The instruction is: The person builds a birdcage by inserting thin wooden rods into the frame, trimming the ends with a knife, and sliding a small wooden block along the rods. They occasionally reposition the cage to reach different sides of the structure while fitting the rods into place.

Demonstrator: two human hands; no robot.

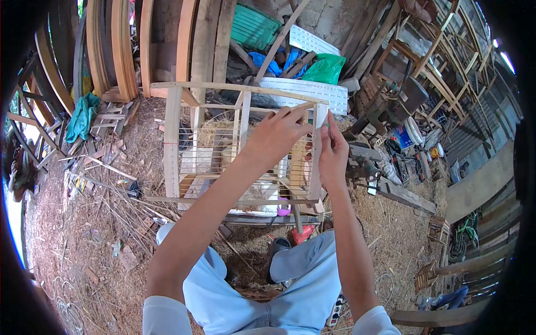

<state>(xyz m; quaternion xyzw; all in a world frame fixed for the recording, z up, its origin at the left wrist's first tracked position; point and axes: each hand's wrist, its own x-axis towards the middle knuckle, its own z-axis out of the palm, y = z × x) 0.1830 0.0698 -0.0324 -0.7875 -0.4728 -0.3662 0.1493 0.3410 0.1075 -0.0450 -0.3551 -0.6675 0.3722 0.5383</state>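
Observation:
A pale wooden cage frame (171, 142) with rows of thin bars rests in front of my knees. My left hand (277, 134) reaches across it, fingers bent around the wood by the upper right corner. My right hand (333, 153) is at the outer side of the right end post (320, 128), its thumb and fingers closed together near the top. Whatever small thing lies between those fingertips is too small to name. Through the bars, a pink roll-like object (284, 207) shows at the bottom edge.
Curved wooden pieces (120, 44) lean at the back left, with a green cloth (84, 117) beside them. White slotted panels (304, 92) and a green plastic bag (325, 68) lie behind the frame. Machinery and a white bucket (413, 131) stand right. Shavings and sticks litter the floor (100, 240).

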